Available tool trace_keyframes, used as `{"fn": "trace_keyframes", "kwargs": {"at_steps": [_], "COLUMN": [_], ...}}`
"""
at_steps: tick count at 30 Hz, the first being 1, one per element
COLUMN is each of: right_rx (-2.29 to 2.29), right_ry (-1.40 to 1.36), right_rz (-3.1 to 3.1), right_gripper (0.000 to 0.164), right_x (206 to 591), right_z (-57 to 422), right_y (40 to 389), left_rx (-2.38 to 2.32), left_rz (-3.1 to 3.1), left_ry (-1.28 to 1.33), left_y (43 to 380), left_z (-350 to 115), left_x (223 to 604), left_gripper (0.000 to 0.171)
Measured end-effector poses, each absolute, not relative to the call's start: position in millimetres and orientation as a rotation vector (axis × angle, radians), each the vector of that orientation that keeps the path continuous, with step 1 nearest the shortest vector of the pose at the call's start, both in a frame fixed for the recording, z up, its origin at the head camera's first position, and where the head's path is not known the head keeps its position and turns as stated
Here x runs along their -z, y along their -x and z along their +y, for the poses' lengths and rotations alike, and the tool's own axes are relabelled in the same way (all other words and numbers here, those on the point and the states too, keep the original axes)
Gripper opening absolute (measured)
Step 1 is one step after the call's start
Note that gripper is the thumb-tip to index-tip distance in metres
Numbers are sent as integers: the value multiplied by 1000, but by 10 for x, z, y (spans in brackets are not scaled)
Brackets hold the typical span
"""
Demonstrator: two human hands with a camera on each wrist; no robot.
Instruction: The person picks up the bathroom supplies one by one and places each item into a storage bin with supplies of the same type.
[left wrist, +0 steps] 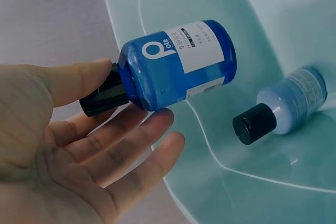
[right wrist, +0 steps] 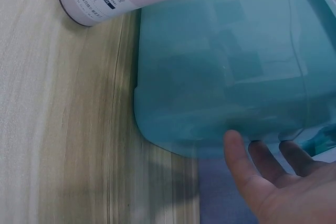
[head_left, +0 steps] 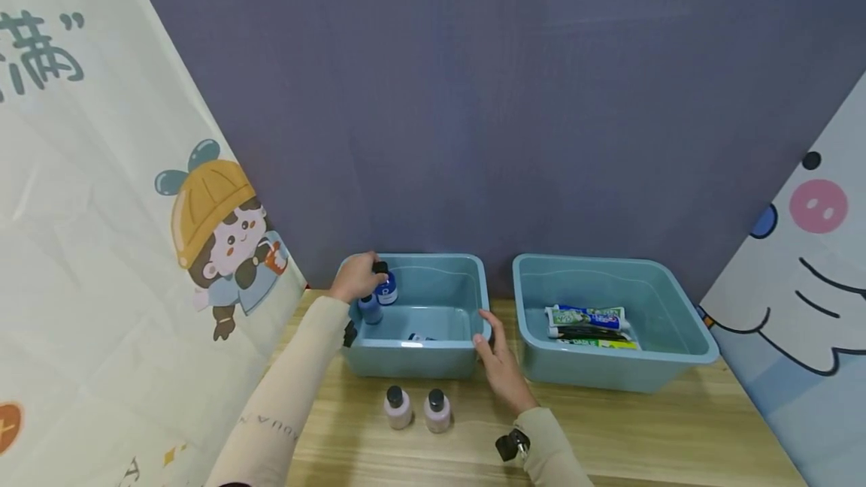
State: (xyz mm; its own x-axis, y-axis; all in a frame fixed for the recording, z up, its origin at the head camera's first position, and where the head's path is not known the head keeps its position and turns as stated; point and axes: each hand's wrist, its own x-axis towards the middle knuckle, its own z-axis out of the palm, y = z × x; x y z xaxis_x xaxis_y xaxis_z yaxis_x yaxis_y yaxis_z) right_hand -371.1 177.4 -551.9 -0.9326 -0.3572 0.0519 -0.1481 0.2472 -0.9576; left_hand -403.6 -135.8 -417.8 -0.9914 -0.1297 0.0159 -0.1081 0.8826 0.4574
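Observation:
My left hand (head_left: 355, 276) pinches the black cap of a blue bottle (left wrist: 181, 64) by thumb and fingers, inside the left light-blue bin (head_left: 409, 363). Beside it in that bin stands a paler blue bottle (head_left: 370, 310), also black-capped; the left wrist view shows it apart from the hand. At the bin's front right corner is my right hand (head_left: 502, 367), fingers fairly extended and touching the bin's outside near the rim. Two pale pink bottles with black caps, a left one (head_left: 398, 410) and a right one (head_left: 437, 413), stand on the table before the bin.
To the right is a second light-blue bin (head_left: 609, 370) with toothpaste tubes (head_left: 587, 317) and other packs inside. Both bins stand on a wooden table (head_left: 467, 464) against a dark grey-blue backdrop (head_left: 467, 111). Printed white sheets flank it. Something small lies on the left bin's floor, partly hidden.

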Motion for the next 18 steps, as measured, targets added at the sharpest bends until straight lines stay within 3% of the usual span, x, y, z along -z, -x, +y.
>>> {"fn": "trace_keyframes", "kwargs": {"at_steps": [14,18], "right_rx": [1787,1780], "right_ry": [497,509], "right_rz": [2354,2335], "right_gripper": [49,49], "right_x": [5522,5286], "right_z": [1792,1808], "right_y": [3682,3569], "left_rx": [714,700], "left_rz": [-3046,-3047], "left_ry": [-283,-285], "left_y": [4127,4135], "left_z": [-1365,-1363], "left_x": [4236,4235], "left_gripper": [41,40]}}
